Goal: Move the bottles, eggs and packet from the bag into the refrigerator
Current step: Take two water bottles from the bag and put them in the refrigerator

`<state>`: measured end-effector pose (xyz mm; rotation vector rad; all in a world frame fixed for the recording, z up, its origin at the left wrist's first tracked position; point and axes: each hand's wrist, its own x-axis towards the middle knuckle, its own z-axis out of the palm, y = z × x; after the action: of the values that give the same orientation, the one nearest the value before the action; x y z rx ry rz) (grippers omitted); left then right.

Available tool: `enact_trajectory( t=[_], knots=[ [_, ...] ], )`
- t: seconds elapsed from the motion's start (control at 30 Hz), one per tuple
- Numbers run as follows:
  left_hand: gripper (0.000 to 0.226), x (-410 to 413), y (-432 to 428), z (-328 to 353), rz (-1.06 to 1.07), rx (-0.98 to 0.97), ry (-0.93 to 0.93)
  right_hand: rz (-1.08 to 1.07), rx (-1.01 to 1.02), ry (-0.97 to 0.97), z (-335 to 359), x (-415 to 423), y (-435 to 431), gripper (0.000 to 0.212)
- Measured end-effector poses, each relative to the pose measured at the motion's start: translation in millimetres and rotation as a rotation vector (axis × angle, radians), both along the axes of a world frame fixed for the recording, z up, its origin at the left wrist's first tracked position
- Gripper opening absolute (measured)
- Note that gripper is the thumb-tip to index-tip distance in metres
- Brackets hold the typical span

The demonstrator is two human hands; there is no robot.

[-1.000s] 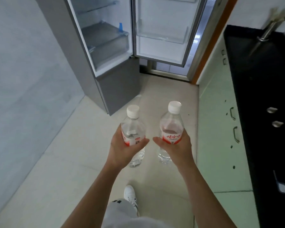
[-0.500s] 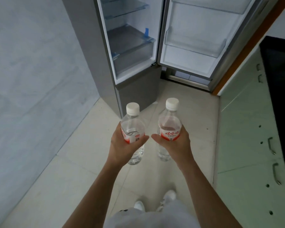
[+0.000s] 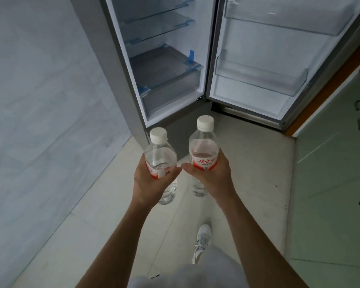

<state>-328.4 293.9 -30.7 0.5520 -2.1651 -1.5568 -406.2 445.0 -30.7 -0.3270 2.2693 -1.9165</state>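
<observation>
**Two water bottles in hand, in front of the open refrigerator**

We hold one bottle in each of our hands. The left hand is wrapped round the labelled waist of the left bottle, thumb across the front. The right hand is curled the same way round the right bottle. Both bottles are upright, capped in white and side by side over the floor, short of the refrigerator, whose door stands wide open.

We judge how they will handle from what shows. They are clear plastic with water up near the shoulder, so each has a fair weight for one hand but is no strain. The walls look thin and would give under a hard squeeze, so a firm wrap suits them better than a pinch. The smooth plastic could be slippery if damp, and the label band is the best place to hold. That is where both hands already sit. The caps look closed, so tipping should spill nothing, and a knock is unlikely to break anything.

Two places look fit for upright bottles: the door bin and the glass shelves. The drawer below looks closed. A bottle going into the bin would need to clear its front lip, then be lowered and let go once the base is down.
</observation>
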Motion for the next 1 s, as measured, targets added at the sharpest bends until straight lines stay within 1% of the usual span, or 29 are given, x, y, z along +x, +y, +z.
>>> enact_trajectory(
  t=[0.07,0.23,0.37,0.5,0.6,0.73,0.8,0.87,1.0],
  knots=[
    [0.073,-35.0,3.9,5.4,0.029,0.023,0.016,0.009,-0.013,0.016,7.4,-35.4,2.2,0.076],
    [0.077,-111.9,11.2,15.7,0.068,0.009,0.049,0.035,-0.029,0.041,13.2,-117.0,11.5,0.073],
    [0.073,-147.2,7.2,13.3,0.087,0.000,0.026,0.044,-0.016,0.023,5.5,-159.6,9.8,0.072],
    [0.068,-171.4,-5.3,10.0,0.115,-0.018,0.007,0.084,-0.012,-0.014,0.9,-190.6,-1.1,0.065],
    [0.069,-193.8,-19.0,6.8,0.136,-0.030,-0.008,0.105,-0.009,-0.015,-3.9,-215.2,-14.8,0.065],
    [0.073,-231.7,-42.0,2.2,0.160,-0.025,-0.007,0.113,0.012,0.012,-8.3,-249.4,-38.0,0.072],
    [0.074,-252.8,-55.0,0.5,0.159,-0.010,-0.005,0.102,0.022,0.011,-8.8,-269.7,-50.2,0.067],
    [0.068,-274.5,-71.1,-1.9,0.158,0.008,-0.014,0.099,0.017,0.005,-8.7,-292.1,-65.9,0.064],
    [0.066,-320.8,-109.6,-2.5,0.160,0.035,-0.044,0.088,0.015,0.005,-4.7,-336.2,-105.5,0.064]
  ],
)
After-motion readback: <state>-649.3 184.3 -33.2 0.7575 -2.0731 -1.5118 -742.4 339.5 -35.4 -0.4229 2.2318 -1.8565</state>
